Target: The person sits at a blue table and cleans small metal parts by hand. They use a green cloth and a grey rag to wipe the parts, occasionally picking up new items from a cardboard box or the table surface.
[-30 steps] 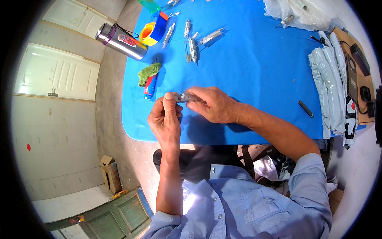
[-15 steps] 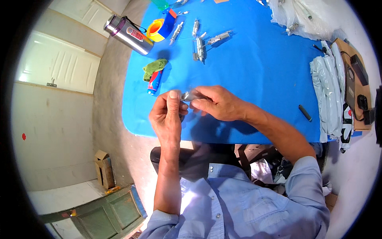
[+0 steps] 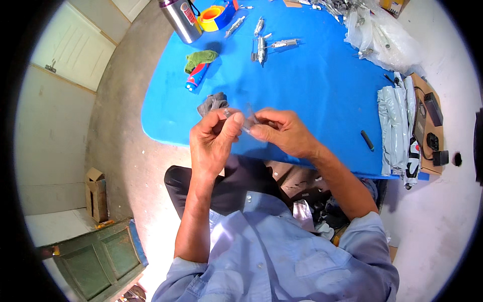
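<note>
Both hands meet over the near edge of a blue-covered table [image 3: 312, 100]. Thumb and fingers of my left hand [image 3: 214, 143] are pinched together at one side of a small shiny metal piece [image 3: 247, 124]. On its other side, my right hand [image 3: 284, 132] grips it with bent fingers. Motion smears the piece, so its exact kind is unclear. Just beyond my left hand lies a crumpled grey cloth [image 3: 212, 102]. Farther off are a green cloth [image 3: 201, 60] and a red and blue tube [image 3: 197, 76], which touch each other.
Several silver metal pieces [image 3: 261, 49] lie toward the back. At the far left stand a steel flask [image 3: 182, 21] and a yellow and blue tape roll [image 3: 212, 19]. Plastic bags [image 3: 387, 43], grey packets [image 3: 395, 126] and a dark pen-like stick [image 3: 367, 140] occupy the right side.
The view has shifted, so the table things appear higher in the picture. The grey cloth now lies on the table beyond my left hand. My hands still hold the metal piece, now differently angled.
</note>
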`<control>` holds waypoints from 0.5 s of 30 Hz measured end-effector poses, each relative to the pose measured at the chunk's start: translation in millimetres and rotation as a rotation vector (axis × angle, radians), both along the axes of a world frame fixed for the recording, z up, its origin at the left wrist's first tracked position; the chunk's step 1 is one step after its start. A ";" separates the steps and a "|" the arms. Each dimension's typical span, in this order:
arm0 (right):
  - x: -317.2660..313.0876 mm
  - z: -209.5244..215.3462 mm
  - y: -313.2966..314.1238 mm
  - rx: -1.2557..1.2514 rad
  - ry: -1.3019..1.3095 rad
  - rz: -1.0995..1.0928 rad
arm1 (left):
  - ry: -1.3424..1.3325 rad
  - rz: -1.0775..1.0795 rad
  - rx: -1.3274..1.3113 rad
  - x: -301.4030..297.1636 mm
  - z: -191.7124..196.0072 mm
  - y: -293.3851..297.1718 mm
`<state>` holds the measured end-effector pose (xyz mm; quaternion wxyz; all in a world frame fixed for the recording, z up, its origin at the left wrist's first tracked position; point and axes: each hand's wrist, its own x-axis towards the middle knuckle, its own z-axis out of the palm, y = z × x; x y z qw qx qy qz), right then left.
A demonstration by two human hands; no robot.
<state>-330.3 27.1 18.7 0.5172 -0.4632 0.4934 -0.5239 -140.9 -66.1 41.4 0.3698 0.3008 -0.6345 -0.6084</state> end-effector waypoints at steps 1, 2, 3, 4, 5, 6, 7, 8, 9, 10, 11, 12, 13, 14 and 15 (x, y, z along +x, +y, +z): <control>4.0 4.8 3.6 0.017 -0.024 -0.017 | 0.002 0.020 0.021 2.1 1.4 3.2; 8.4 9.3 6.9 0.033 -0.048 -0.034 | 0.024 0.018 0.035 5.9 0.9 4.7; 13.6 12.5 9.4 0.044 -0.064 -0.043 | 0.047 0.017 0.049 10.2 0.5 5.9; 19.6 15.4 11.2 0.056 -0.081 -0.053 | 0.069 0.015 0.063 14.1 0.1 7.3; 25.3 18.1 12.8 0.067 -0.098 -0.063 | 0.070 0.034 0.070 17.2 2.0 9.5; 30.3 22.6 14.3 0.114 -0.126 -0.060 | 0.060 0.043 0.077 21.7 3.3 11.0; 35.2 28.2 15.7 0.162 -0.154 -0.058 | 0.050 0.053 0.085 26.5 4.3 12.3; 40.2 31.4 17.0 0.207 -0.184 -0.057 | 0.037 0.061 0.091 31.5 5.7 13.6; 43.9 32.2 17.8 0.195 -0.169 -0.046 | 0.053 0.078 0.112 35.8 7.4 15.4; 46.9 32.3 18.0 0.184 -0.153 -0.034 | 0.070 0.081 0.128 40.8 5.5 16.9; 50.4 32.1 18.3 0.171 -0.140 -0.023 | 0.085 0.083 0.142 46.4 2.6 17.6; 55.5 31.6 18.2 0.153 -0.111 -0.024 | 0.100 0.086 0.156 51.9 -0.3 18.1; 61.4 30.8 17.3 0.135 -0.082 -0.026 | 0.115 0.081 0.170 57.3 -2.8 18.4; 65.9 30.4 17.3 0.117 -0.055 -0.029 | 0.128 0.074 0.183 62.4 -5.4 18.2; 67.9 31.1 17.0 0.127 -0.022 0.002 | 0.141 0.067 0.197 67.3 -7.5 17.8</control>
